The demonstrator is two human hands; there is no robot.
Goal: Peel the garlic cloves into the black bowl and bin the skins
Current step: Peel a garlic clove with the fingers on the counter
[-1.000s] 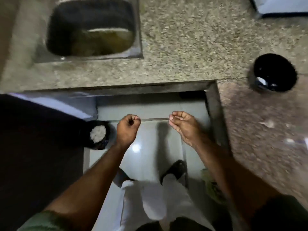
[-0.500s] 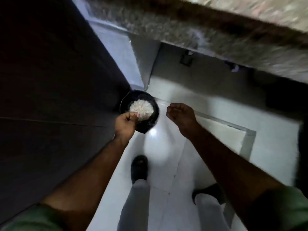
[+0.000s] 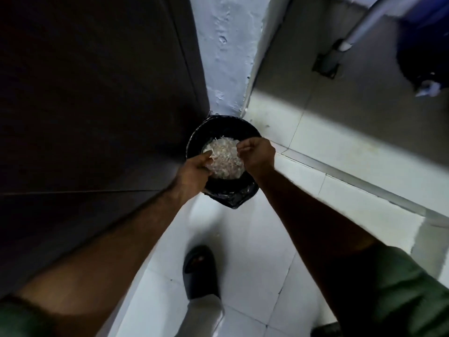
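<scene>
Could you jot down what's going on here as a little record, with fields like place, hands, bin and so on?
place: tiled floor in a corner beside a dark cabinet
bin: black, lined with a black bag, standing in the corner
contents: heap of pale garlic skins
left hand: over the bin's near-left rim, fingers curled; grip unclear
right hand: over the bin's right side, fingers bunched; what it holds is blurred
footwear: dark sandal on the floor
black bowl: out of view

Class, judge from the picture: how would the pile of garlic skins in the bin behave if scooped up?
The garlic skins look like thin pale flakes, so probably very light and floppy. Loosely heaped in the bin, they would likely scatter or drift rather than lift as one clump.
</scene>
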